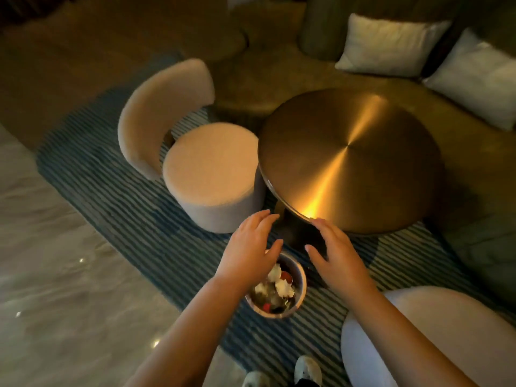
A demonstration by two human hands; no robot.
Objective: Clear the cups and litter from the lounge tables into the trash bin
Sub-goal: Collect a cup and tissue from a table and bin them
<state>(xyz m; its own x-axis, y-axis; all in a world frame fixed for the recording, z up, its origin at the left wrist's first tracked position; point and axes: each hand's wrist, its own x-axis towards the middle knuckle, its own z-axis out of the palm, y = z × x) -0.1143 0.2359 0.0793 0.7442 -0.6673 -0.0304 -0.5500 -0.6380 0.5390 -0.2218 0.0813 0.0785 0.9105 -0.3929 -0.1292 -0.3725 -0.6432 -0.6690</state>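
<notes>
A small round trash bin (301,286) stands on the striped rug below my hands, holding crumpled white paper (283,286) and dark and red litter. My left hand (251,247) hovers over the bin's left rim, fingers apart, holding nothing. My right hand (332,252) is spread open just right of the bin, its fingertips near the front edge of the round brass table (349,163). The tabletop shows bare metal with a bright glare streak.
A cream chair with a round seat (212,174) stands left of the table. Another pale seat (424,331) is at the lower right. White cushions (388,43) lie on a sofa at the back right. Polished stone floor (55,289) lies left of the blue striped rug (134,208). My shoes (307,370) show at the bottom.
</notes>
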